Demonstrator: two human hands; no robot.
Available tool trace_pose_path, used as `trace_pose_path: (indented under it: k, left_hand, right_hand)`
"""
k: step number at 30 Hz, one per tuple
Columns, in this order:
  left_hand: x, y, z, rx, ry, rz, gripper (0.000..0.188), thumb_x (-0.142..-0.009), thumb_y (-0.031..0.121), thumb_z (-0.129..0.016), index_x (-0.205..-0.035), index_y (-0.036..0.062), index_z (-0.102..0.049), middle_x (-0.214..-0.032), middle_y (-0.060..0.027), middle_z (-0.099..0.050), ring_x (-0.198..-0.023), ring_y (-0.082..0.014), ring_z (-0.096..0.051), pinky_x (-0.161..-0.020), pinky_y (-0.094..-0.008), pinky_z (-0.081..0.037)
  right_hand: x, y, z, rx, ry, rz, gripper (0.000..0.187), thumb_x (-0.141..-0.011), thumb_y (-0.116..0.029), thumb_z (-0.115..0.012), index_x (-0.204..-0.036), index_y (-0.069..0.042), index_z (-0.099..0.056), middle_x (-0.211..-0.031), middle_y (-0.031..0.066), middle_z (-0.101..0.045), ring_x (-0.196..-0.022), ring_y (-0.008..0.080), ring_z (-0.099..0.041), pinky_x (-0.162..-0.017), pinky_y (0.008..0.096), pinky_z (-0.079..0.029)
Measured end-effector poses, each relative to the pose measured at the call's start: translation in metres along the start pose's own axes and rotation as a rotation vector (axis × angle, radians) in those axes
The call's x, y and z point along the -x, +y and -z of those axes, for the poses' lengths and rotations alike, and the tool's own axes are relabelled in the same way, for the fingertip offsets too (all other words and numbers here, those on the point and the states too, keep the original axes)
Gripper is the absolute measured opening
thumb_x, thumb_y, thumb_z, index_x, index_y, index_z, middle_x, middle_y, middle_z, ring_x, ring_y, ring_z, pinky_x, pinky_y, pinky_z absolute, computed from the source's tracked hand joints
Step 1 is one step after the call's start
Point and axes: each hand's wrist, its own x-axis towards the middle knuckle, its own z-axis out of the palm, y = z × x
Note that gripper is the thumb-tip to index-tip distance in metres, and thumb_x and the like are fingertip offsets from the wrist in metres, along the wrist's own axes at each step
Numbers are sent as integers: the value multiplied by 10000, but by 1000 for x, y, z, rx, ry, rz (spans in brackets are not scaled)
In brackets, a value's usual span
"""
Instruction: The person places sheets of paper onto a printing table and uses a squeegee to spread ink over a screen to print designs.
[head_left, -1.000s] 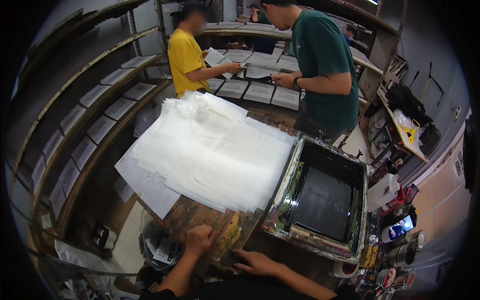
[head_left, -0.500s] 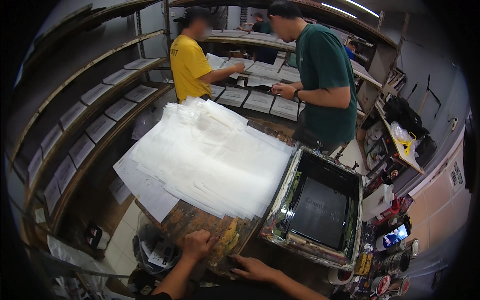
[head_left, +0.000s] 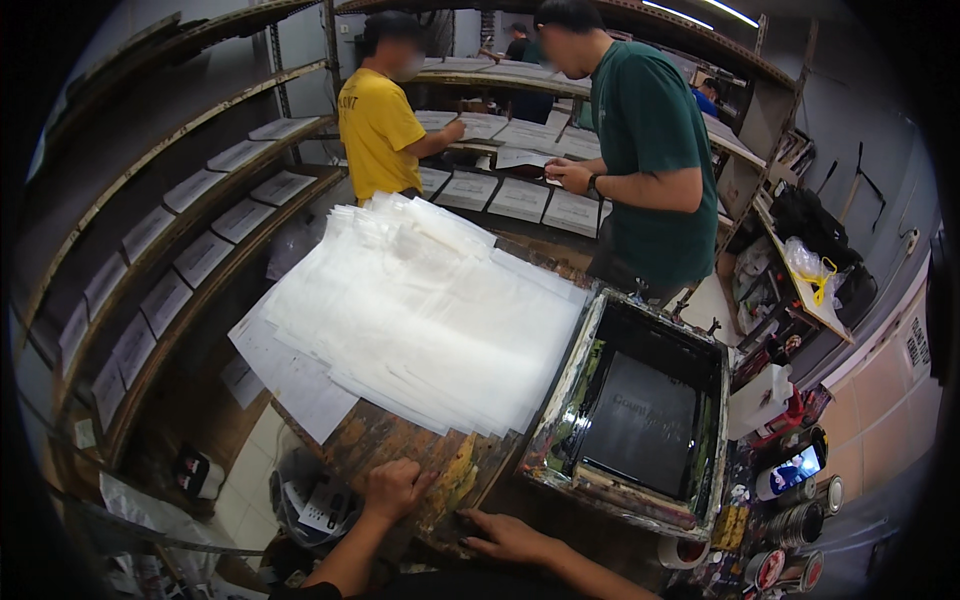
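Observation:
My left hand [head_left: 397, 490] rests on the near edge of a paint-stained wooden table [head_left: 375, 440]. Its fingers are curled in with the thumb toward the right, and nothing shows in them. Just right of it, my right hand [head_left: 505, 535] lies at the same edge with fingers apart and holds nothing. Beyond both hands spreads a large pile of thin white translucent sheets [head_left: 430, 310]. To the right sits a screen-printing frame [head_left: 560, 450] with a dark mesh and wet black ink along its sides; neither hand touches it.
Racks at left [head_left: 200, 245] carry printed sheets. Across the table stand a person in yellow [head_left: 380, 130] and a person in green [head_left: 655, 150], who holds a sheet. Ink cans [head_left: 795, 520] and a lit phone [head_left: 790, 472] crowd the right; a plastic bin [head_left: 315, 505] stands lower left.
The person in yellow has drawn an arm back, and the sheet near that hand is gone from view. The person in green now holds a sheet. My hands have stayed still.

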Motion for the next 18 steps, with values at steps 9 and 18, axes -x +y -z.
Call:
trace_pose_path:
  k: [9,18]
  left_hand:
    - [0,0,0,24,-16,11,494,-996,461,-689,-691,95,-558,-713,-115,-599,-680,-370,-657,-612,-498,-516]
    - [-1,-1,-1,21,-22,7,507,-1000,475,-682,-693,94,-553,-710,-115,-599,-670,-371,-655,-605,-495,-514]
  right_hand:
    - [-2,3,-1,-10,-29,-4,658,-1076,-437,-601,-1589,-77,-399,-1319,275,-681,-1169,436,-682,-1019,500,-535]
    - [-1,-4,6,-16,-69,-54,649,-1066,-427,-596,-1562,-46,-423,-1275,305,-689,-1190,473,-664,-1040,524,-524]
